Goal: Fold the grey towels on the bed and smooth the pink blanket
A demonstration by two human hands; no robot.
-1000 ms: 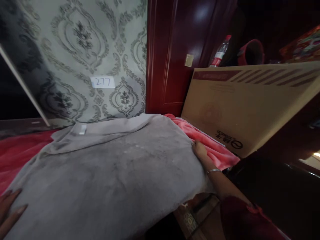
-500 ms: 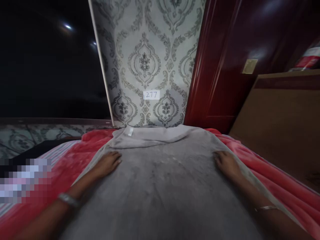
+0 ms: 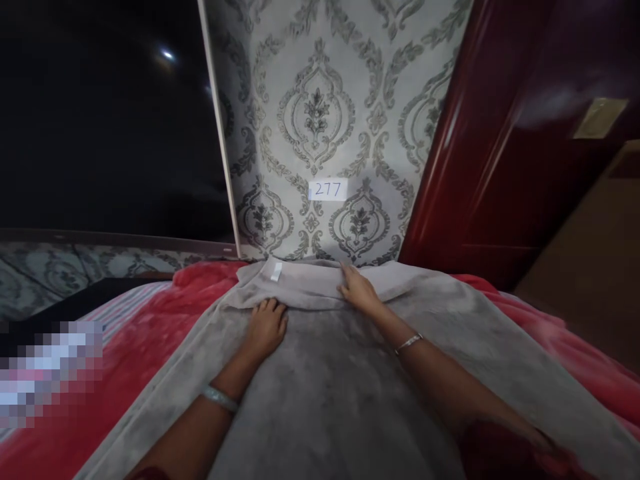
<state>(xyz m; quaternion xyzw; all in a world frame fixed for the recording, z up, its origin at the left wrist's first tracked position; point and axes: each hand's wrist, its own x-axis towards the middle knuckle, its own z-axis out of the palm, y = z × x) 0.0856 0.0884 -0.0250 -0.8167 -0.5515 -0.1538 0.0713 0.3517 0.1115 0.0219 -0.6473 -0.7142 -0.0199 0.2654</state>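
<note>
Closest up you get two bare forearms, one thin bangle on each wrist, lying over a soft, fuzzy grey blanket [image 3: 320, 393] spread across a plush red cover [image 3: 140, 340]. The left hand [image 3: 265, 328] is flat, palm down, fingers together, gripping nothing, just below the folded-back top edge. The right hand [image 3: 358, 291] rests open on that fold, fingertips on the cloth. One small white tag [image 3: 276, 271] sits on the fold. Behind: damask wallpaper, one paper label [image 3: 328, 189] reading 277, glossy dark red door [image 3: 500, 147].
</note>
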